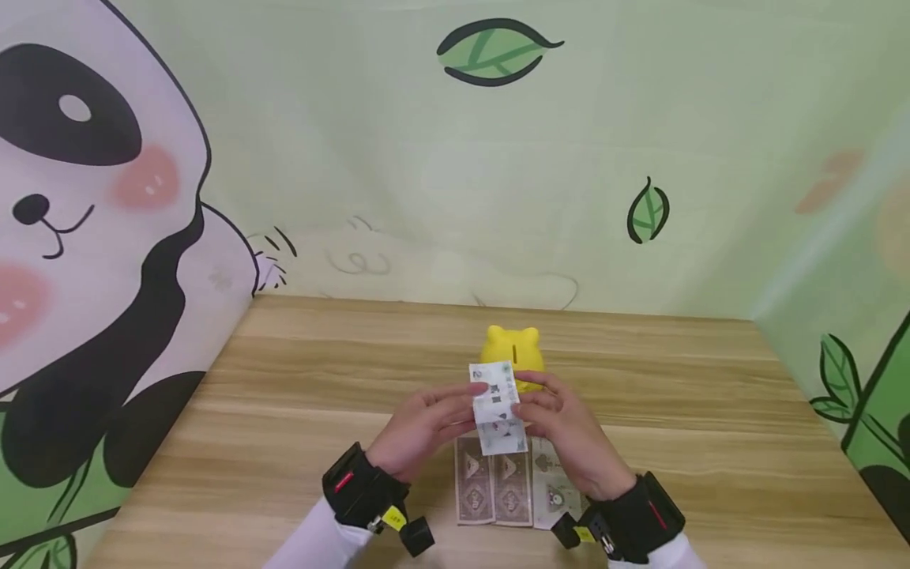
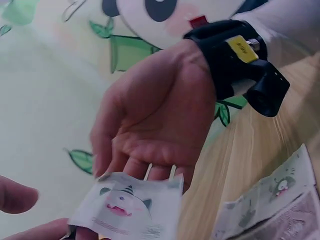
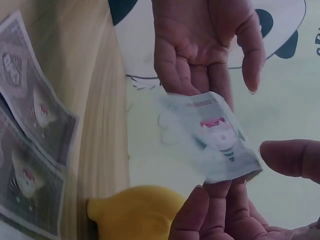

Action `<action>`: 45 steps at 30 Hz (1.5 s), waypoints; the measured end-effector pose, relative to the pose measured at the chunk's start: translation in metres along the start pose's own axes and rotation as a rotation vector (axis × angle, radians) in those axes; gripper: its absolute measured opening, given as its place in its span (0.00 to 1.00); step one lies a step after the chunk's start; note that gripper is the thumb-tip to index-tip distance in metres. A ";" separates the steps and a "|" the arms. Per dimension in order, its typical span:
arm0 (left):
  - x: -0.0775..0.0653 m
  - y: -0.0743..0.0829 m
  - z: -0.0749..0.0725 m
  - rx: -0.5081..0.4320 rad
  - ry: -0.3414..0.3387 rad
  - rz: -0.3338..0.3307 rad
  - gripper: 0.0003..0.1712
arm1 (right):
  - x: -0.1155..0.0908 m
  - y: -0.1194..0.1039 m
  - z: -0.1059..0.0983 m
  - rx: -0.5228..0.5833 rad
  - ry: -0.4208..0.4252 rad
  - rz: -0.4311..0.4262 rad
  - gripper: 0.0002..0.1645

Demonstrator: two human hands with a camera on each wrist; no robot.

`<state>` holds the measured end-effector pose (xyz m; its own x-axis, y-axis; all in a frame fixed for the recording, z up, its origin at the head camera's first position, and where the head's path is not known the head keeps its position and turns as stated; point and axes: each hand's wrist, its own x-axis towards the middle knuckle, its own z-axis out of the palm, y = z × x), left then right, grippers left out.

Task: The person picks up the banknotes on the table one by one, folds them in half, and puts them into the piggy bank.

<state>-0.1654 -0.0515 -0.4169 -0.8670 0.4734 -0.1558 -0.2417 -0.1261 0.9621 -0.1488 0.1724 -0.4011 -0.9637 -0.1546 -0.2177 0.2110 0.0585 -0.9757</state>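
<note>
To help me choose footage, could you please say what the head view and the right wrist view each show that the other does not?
Only the head view: the slot in the yellow piggy bank and the black wristbands. Only the right wrist view: the left hand's palm. Both: the piggy bank's body, the held note, two brownish notes, the table, both hands.

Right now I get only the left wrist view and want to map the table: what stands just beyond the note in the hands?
Observer: In the head view, a yellow bank, partly hidden by the note.
Operator: Any opening on it?
Observer: Yes, a dark slot.
Operator: And how many brown notes are lying down?
Observer: Two brown notes, side by side.
</note>
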 end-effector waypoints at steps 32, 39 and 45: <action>0.040 0.011 0.045 0.477 0.211 0.267 0.24 | 0.004 -0.012 -0.034 0.017 0.123 -0.100 0.38; 0.038 0.013 0.045 0.571 0.243 0.308 0.20 | 0.004 -0.009 -0.031 -0.114 0.167 -0.132 0.27; 0.036 0.014 0.044 0.630 0.267 0.334 0.12 | 0.003 -0.008 -0.028 -0.240 0.222 -0.157 0.18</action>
<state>-0.1804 0.0021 -0.3991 -0.9457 0.2607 0.1941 0.2770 0.3340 0.9010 -0.1577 0.1991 -0.3934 -0.9989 0.0364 -0.0295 0.0387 0.2846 -0.9579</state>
